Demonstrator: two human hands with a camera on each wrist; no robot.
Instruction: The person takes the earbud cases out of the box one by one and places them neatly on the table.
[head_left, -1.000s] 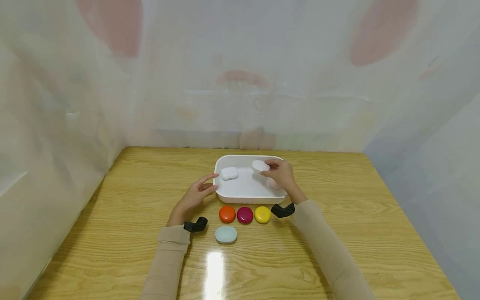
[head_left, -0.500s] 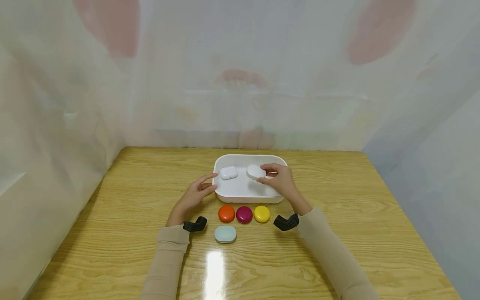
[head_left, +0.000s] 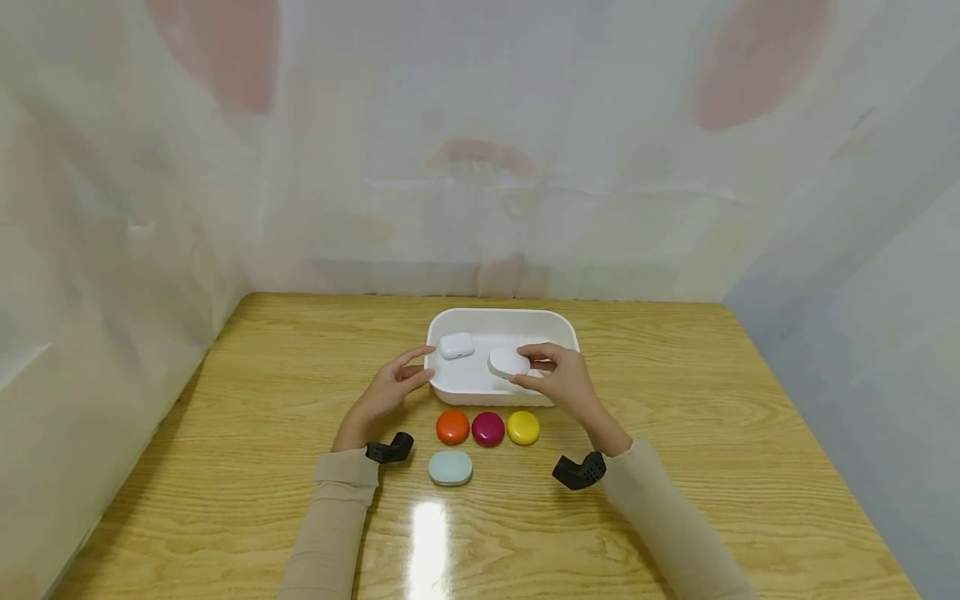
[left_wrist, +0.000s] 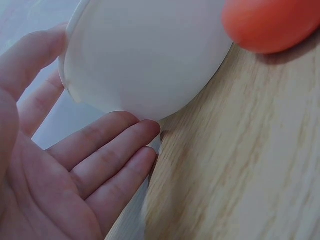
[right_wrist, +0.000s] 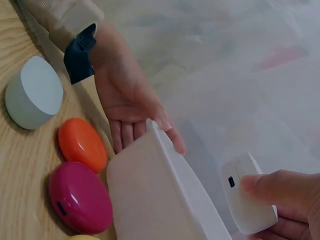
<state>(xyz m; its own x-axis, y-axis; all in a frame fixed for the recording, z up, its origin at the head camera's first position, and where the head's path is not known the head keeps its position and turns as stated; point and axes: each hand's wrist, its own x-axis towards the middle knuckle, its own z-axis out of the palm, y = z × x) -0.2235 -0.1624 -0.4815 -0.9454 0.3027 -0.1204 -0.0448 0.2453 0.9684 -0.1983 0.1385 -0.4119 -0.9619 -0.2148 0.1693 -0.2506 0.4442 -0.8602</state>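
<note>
A white earbud case (head_left: pixel 508 362) with a port on its side is pinched between the thumb and fingers of my right hand (head_left: pixel 566 379), over the inside of a white plastic bin (head_left: pixel 480 399). Whether this case touches the bin floor I cannot tell. Another white earbud case (head_left: pixel 456 346) lies in the bin's left part. My left hand (head_left: pixel 390 387) is at the bin's left end. In the left wrist view, its thumb and index fingertips touch the rim, and the other fingers lie nearly straight against the outer wall. My right hand hides the bin's right part.
In front of the bin sit an orange case (head_left: pixel 452 427), a magenta case (head_left: pixel 488 429) and a yellow case (head_left: pixel 523 427) in a row. Closer to me lies a pale blue case (head_left: pixel 450 468). The wooden table (head_left: pixel 712 433) backs onto a curtain.
My right hand has brought the white earbud case left and nearer to me, from the bin's back right to its front middle. The left hand stays at the bin's end.
</note>
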